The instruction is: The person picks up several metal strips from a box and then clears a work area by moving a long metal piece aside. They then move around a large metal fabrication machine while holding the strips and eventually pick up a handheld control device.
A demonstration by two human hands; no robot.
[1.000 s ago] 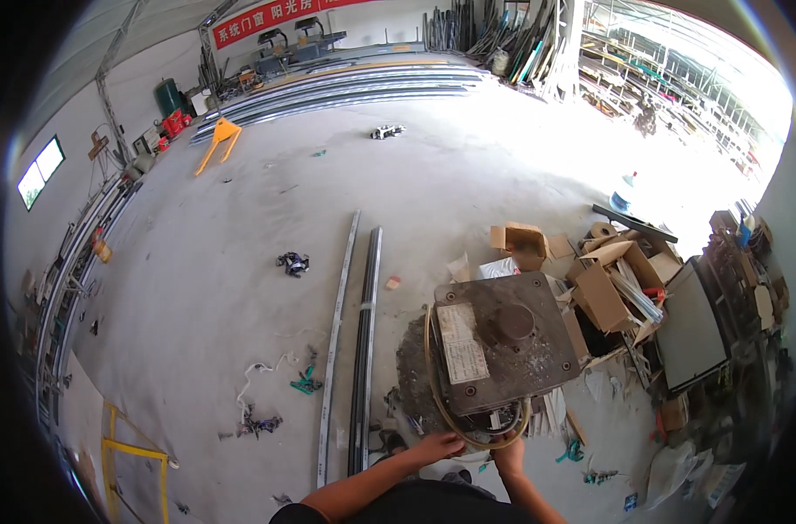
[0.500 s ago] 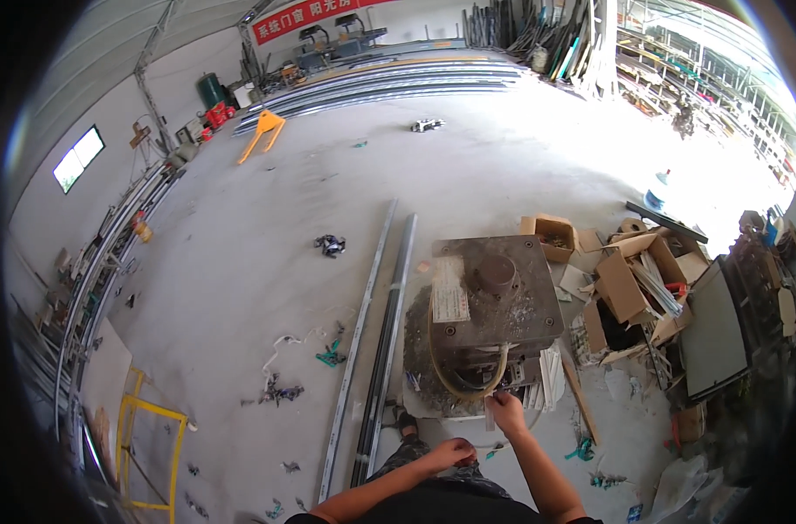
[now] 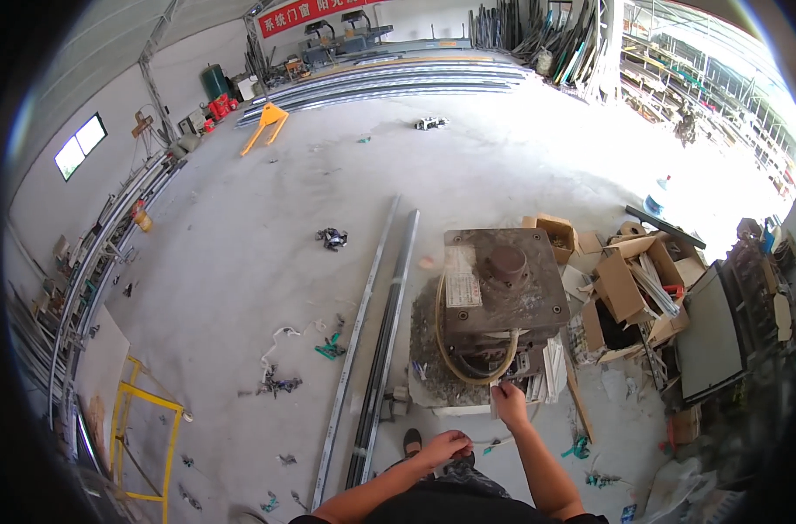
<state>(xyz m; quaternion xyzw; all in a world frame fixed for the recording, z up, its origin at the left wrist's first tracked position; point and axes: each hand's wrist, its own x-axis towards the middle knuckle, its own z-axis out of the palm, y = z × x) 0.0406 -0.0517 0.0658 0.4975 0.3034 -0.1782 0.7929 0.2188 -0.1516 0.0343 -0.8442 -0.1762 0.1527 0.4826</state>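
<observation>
Brown boxy metal machine with a round raised cap (image 3: 508, 301) sits at 12 o'clock from the right hand (image 3: 510, 403), whose fingers look bunched at its near side, can't tell on what. Left hand (image 3: 450, 444) is loosely curled at 8 o'clock from the right, contents unclear; seems work's underway, but no clue what's done or left. Off-white rectangular label (image 3: 462, 278) up top is too tiny to read, while the long red banner (image 3: 295, 16) at 11 o'clock has big white characters.

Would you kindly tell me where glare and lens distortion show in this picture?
Head view: glare bleaches the floor toward the upper right; head view: fisheye distortion bows the stacked metal bars at the back; head view: the right hand lies outside the glare.
</observation>
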